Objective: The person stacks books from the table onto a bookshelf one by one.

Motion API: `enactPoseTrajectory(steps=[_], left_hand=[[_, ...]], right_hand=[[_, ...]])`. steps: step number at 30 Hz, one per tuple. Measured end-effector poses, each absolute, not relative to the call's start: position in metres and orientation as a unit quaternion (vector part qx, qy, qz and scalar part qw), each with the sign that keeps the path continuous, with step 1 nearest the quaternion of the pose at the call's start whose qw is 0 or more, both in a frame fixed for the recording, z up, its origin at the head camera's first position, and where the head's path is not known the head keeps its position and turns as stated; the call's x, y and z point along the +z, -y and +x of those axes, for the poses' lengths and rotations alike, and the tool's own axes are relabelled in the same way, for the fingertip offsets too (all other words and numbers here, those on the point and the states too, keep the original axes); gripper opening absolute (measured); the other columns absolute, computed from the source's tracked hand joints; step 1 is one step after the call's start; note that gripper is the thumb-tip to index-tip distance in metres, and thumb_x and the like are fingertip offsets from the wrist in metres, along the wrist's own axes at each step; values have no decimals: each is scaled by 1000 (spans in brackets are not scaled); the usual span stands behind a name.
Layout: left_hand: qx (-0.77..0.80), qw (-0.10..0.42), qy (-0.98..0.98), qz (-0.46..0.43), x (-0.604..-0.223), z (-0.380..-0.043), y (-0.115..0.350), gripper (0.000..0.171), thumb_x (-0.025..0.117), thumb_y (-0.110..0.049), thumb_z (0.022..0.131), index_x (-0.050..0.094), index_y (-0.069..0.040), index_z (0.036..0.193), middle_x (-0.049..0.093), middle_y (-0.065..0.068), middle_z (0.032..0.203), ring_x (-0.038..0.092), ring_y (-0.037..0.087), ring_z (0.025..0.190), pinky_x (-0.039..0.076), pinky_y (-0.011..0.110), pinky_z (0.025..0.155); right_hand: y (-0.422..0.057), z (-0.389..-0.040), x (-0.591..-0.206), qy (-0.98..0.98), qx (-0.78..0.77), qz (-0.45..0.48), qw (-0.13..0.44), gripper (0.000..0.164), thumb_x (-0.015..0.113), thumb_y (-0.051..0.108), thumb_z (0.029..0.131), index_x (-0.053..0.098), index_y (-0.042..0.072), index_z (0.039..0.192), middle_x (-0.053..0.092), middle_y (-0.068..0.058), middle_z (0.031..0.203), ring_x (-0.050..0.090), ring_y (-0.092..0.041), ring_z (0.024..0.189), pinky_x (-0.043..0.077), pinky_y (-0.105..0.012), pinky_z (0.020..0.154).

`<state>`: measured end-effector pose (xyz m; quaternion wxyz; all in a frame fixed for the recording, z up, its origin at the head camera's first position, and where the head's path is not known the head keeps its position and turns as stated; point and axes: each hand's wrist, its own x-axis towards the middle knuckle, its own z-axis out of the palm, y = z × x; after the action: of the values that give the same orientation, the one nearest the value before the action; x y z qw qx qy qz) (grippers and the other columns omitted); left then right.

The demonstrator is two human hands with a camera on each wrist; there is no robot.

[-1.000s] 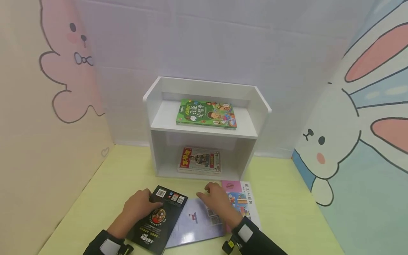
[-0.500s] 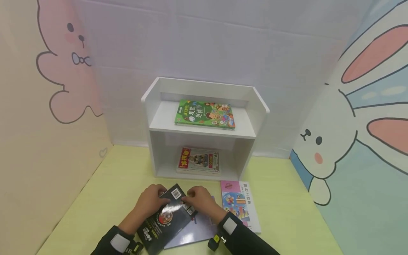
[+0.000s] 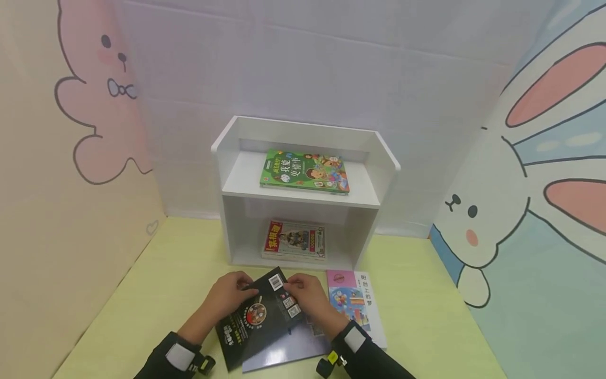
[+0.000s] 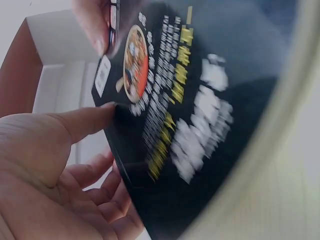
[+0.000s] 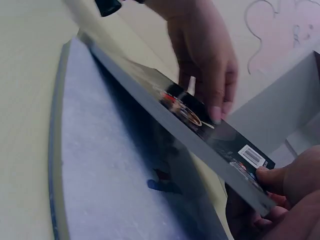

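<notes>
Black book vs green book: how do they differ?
Pose: black book is held tilted by left hand and right hand; green book lies flat on the upper shelf. Cover: black book shows a barcode; green book shows a cartoon child. Both carry printed text.

Before the white shelf (image 3: pixel 303 131), the black book (image 3: pixel 258 318) has white and yellow lettering and a round orange-red picture; the lilac book (image 3: pixel 279 353) looks pale, its shade uncertain under glare; the third book (image 3: pixel 350 302) is pink and white with a blue picture. On the shelf, the upper book (image 3: pixel 305 171) is green, the lower book (image 3: pixel 294 240) red and cream.
</notes>
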<state>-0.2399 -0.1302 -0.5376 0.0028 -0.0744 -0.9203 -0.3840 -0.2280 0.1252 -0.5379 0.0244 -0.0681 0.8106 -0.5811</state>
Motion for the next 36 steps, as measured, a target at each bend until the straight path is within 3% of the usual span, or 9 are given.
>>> enactPoseTrajectory(steps=[8,11,15,19,23,27,32,36], left_hand=[[-442,-36,896,-30,-535,-243,155,46,83,-43,99,76,-1,118,78,13,114,73,32,107,61,53,92],[-530,-71,845,-6,-534,-243,154,50,80,-40,103,72,5,124,76,14,110,73,27,101,63,47,88],[-630,-98,770,21,-534,-240,142,40,76,-26,106,69,9,123,77,13,103,75,24,90,65,42,80],[-653,-92,752,15,-530,-239,131,30,75,-22,106,71,6,118,77,10,102,73,22,88,64,39,77],[-664,-85,743,5,-520,-241,126,31,73,-18,106,70,8,123,76,11,105,72,20,89,64,37,77],[-670,-80,738,0,-511,-245,124,37,69,-13,107,67,12,134,76,16,113,72,21,93,65,39,81],[-672,-62,738,-12,-502,-262,120,37,68,-9,107,66,13,137,73,24,125,73,22,98,66,41,87],[-668,-33,743,-28,-496,-281,113,39,69,-8,106,65,15,138,71,29,128,73,23,98,66,40,86]], right_hand=[[-152,-232,-524,-787,-616,12,35,33,75,22,106,74,-4,125,76,-10,96,67,-16,77,56,-32,68],[-159,-234,-517,-766,-641,45,37,36,74,24,107,72,-5,129,76,-12,96,69,-17,75,59,-32,66],[-167,-237,-513,-730,-679,70,16,35,71,17,108,69,-11,129,76,-15,97,70,-20,74,60,-33,64],[-174,-242,-511,-715,-694,88,-12,35,72,15,108,70,-13,128,77,-16,97,70,-20,74,59,-32,63],[-179,-243,-507,-715,-692,92,-21,38,72,19,109,70,-12,131,76,-18,106,70,-18,77,60,-31,64],[-184,-245,-502,-706,-703,92,-9,43,67,22,112,65,-11,139,74,-17,112,70,-19,83,61,-31,68],[-189,-256,-494,-698,-710,98,-15,43,69,26,112,65,-9,137,72,-19,113,70,-20,83,61,-31,67],[-192,-271,-487,-709,-698,95,-41,43,70,28,111,69,-8,135,69,-22,125,66,-19,88,58,-28,68]])
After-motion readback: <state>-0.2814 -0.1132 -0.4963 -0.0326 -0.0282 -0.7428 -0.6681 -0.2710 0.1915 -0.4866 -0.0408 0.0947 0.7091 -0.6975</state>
